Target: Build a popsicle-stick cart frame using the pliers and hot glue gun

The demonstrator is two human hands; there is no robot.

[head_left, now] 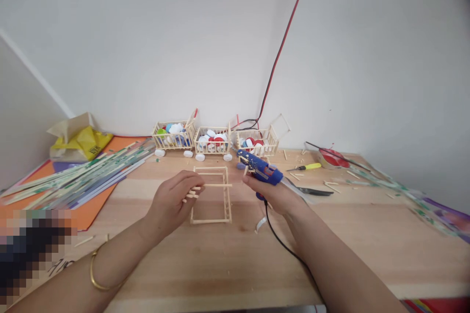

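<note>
My left hand (175, 201) is closed around a few short wooden sticks (194, 193), and one long stick (217, 185) reaches right from its fingers across a small rectangular stick frame (210, 220) lying on the wooden table (227, 259). My right hand (273, 194) grips a blue glue gun (260, 168) whose nozzle points left, toward the frame's far right corner. A black cord (281, 243) runs from the gun back along my right forearm.
Three little stick carts (215, 141) filled with bottle caps stand by the wall. Long sticks and orange paper (75, 181) lie left, beside a yellow bag (83, 140). A yellow screwdriver (308, 167), black scissors (314, 190) and a red tape roll (333, 158) lie right.
</note>
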